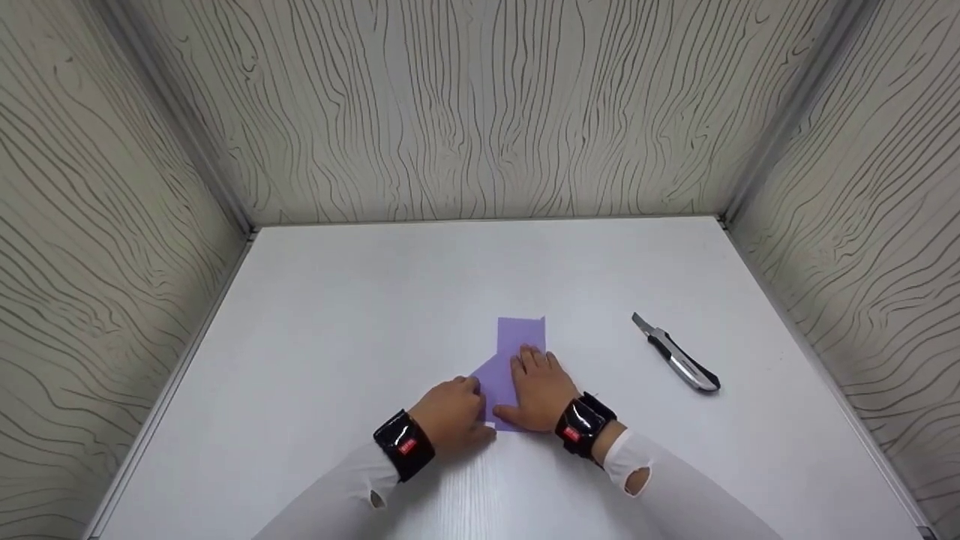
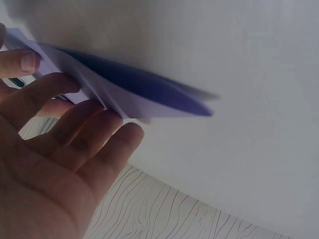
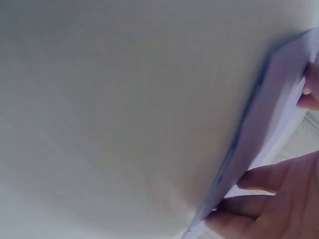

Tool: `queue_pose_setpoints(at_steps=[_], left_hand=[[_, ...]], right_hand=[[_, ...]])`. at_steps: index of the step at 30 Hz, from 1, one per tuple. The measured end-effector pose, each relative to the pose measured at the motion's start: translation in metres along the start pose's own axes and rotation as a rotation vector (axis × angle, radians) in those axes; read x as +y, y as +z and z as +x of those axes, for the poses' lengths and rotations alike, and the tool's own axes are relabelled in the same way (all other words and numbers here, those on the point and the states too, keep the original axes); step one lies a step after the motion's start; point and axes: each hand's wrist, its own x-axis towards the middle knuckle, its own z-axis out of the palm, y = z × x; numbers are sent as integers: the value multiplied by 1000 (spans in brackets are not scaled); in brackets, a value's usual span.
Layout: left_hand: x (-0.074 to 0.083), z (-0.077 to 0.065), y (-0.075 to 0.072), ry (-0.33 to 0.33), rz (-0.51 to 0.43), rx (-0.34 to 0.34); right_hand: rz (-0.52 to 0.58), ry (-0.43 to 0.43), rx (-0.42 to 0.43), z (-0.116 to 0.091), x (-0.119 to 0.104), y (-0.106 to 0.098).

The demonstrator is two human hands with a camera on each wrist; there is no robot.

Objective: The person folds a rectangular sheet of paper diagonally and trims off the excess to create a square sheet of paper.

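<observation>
A folded sheet of purple paper [image 1: 520,334] lies on the white table, with a slanted flap toward its left side. My left hand [image 1: 448,414] touches that flap with its fingertips, the thumb lying near the paper's lower edge. Seen from the left wrist, the folded flap [image 2: 149,102] bulges at its pointed end, and a dark gap shows under it. My right hand [image 1: 541,388] presses on the right part of the paper, its fingers straight and its thumb pointing left. Part of the sheet is hidden under both hands.
To the right of the paper lies a utility knife [image 1: 679,358] with its blade out, pointing up and left. The white table [image 1: 360,300] is bounded by wood-patterned panels [image 1: 480,112] at the back and both sides. Each wrist wears a black band [image 1: 405,444].
</observation>
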Motion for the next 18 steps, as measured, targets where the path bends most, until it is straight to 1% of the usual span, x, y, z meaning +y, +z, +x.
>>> queue_pose_setpoints(at_steps=[3, 7, 10, 14, 18], left_hand=[[-1, 0, 1, 17, 1, 21], [-1, -1, 2, 20, -3, 28], [-1, -1, 1, 11, -8, 21], [0, -2, 0, 2, -12, 16], [0, -2, 0, -7, -22, 7]], right_hand=[[28, -19, 8, 6, 7, 3], [63, -4, -14, 11, 12, 0], [37, 20, -42, 12, 12, -2], [-17, 53, -58, 13, 8, -4], [-5, 73, -61, 15, 6, -4]])
